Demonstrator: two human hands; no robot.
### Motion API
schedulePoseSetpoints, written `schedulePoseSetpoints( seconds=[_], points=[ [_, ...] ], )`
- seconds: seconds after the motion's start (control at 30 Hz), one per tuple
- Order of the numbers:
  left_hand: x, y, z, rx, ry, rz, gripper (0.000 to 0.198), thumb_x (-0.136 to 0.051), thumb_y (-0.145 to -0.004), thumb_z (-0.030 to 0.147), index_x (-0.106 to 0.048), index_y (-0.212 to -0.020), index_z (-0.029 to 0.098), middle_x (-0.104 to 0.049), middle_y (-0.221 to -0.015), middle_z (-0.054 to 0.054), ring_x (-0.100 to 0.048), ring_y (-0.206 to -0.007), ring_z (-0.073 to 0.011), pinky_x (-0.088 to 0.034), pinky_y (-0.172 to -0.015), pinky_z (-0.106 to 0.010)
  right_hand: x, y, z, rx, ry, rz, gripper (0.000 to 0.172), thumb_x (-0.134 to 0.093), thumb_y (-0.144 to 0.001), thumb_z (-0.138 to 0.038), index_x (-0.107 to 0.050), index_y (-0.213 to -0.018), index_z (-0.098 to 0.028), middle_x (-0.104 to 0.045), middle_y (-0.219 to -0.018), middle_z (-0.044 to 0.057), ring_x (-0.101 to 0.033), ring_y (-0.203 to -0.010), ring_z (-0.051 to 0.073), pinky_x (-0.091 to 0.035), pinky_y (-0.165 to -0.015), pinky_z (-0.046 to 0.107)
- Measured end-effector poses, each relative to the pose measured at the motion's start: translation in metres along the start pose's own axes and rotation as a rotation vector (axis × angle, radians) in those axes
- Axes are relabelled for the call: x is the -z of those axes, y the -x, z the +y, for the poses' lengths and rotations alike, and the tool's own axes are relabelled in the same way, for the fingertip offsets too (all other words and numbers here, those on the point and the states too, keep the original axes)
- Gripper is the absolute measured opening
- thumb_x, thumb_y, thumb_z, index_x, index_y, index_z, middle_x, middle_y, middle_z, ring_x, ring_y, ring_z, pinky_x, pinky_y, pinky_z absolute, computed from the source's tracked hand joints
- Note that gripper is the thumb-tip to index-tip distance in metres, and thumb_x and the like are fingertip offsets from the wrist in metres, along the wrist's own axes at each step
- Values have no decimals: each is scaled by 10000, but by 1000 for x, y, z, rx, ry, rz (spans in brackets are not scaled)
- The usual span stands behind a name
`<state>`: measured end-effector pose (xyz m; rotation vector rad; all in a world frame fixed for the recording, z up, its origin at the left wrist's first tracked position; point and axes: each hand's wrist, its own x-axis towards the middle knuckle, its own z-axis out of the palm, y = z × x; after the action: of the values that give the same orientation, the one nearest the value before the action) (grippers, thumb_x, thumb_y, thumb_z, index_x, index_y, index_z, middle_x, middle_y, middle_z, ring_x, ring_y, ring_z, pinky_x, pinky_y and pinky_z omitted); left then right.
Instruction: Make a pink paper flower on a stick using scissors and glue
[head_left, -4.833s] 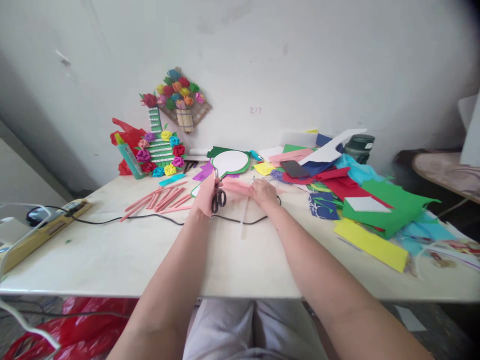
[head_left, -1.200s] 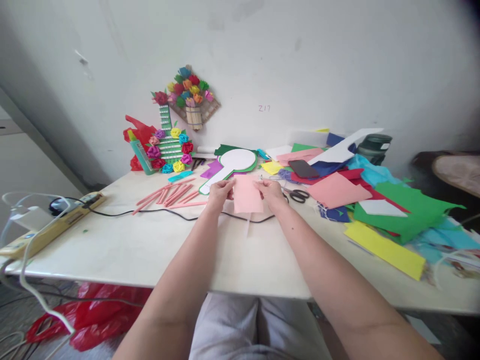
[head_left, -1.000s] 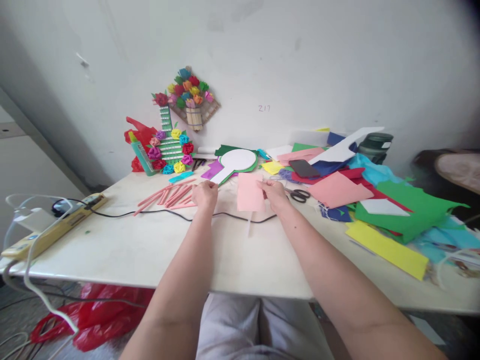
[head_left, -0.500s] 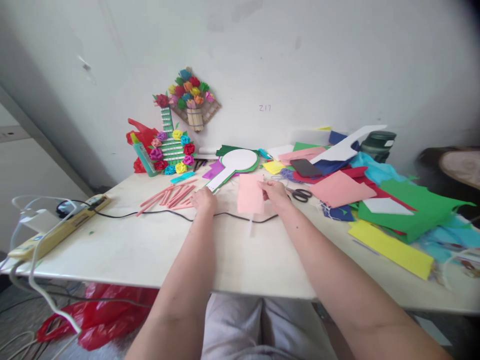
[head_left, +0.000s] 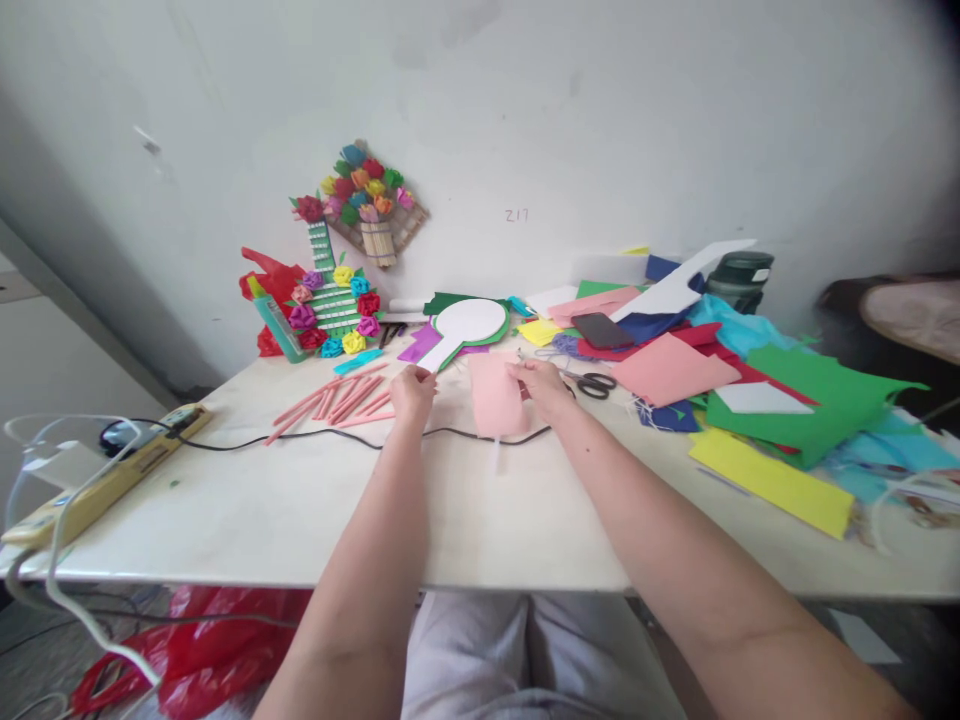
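Observation:
My right hand (head_left: 541, 388) pinches the right edge of a small pink paper sheet (head_left: 496, 395) above the middle of the table. From under its lower edge a thin whitish strip (head_left: 495, 458) sticks out. To the left of the sheet, my left hand (head_left: 412, 396) has its fingers curled together; what they hold, if anything, I cannot make out. Several rolled pink paper sticks (head_left: 356, 400) lie just left of that hand. Beyond both hands rests a white round-headed cutout with a handle (head_left: 471, 322), backed in green; my left hand covers the handle's near end.
Scissors (head_left: 596, 385), a phone (head_left: 601, 330) and piled coloured sheets (head_left: 795, 405) lie right. A black cable (head_left: 300, 436) crosses the table from a power strip (head_left: 112, 475). A glue bottle (head_left: 277, 322) leans by a flower-trimmed paper guitar (head_left: 335, 305). A dark bottle (head_left: 739, 280) stands back right.
My left hand has moved slightly right, off the pink sticks, and its fingers have drawn together. My right hand keeps the pink sheet, now more curved. The whole view has shifted slightly.

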<state>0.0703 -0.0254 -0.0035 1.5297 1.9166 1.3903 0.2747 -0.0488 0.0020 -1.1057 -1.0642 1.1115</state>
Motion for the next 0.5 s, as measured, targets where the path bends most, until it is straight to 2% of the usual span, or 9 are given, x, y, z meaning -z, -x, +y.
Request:
schedulePoseSetpoints(
  seconds=[0.1,0.2,0.37,0.5],
  points=[
    [-7,1,1,39,447,-98,160,-681,-598,243,-598,-686,138,-590,-561,-5,-599,-549,-144,-501,-653,-309,-1,-2,2,-16,22,-35,199,-652,-598,-284,-508,-552,-156,-440,-413,-61,-384,-385,63,-303,-370,187],
    [-8,2,1,76,708,-181,270,-755,-507,243,-608,-695,118,-588,-606,8,-572,-555,-98,-512,-724,-315,-1,-2,3,-4,34,-65,182,-662,-591,-268,-525,-555,-153,-452,-424,-62,-381,-399,59,-304,-381,182],
    [-5,4,3,76,881,-257,299,-781,-493,271,-597,-675,122,-568,-649,16,-574,-650,-89,-500,-798,-310,-2,0,1,-22,67,-57,103,-644,-599,-186,-560,-558,-144,-486,-453,-54,-388,-414,55,-302,-402,183],
    [-1,8,12,20,858,-361,311,-763,-537,359,-582,-660,138,-543,-631,22,-545,-639,-86,-504,-770,-316,-3,2,-1,-40,112,-37,70,-635,-616,-175,-579,-591,-142,-496,-466,-47,-399,-424,65,-304,-411,193]
  ],
)
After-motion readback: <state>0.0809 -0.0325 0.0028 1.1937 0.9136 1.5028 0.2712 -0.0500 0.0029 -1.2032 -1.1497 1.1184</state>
